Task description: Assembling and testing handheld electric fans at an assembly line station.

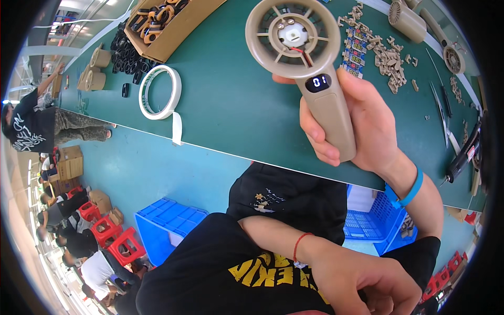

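In my right hand (370, 118), the one with the blue wristband, is a beige handheld fan (328, 115), held upright over the table's near edge. My fingers wrap its handle and the thumb lies beside a small lit display. Inside the fan's round head (292, 35), a white hub, spokes and red and black wires show. My left arm, with a red string bracelet, crosses in front of my body. The left hand (362, 278) is low at the right, fingers curled in; what they hold, if anything, is hidden.
On the green table (226, 105) are a tape roll (160, 93), a carton of orange-and-black parts (163, 26), black rings (128, 52), small beige parts (389, 65), circuit boards (355, 50), tweezers (443, 115) and a black electric screwdriver (464, 152). Blue crates (168, 226) stand below; people sit at left.
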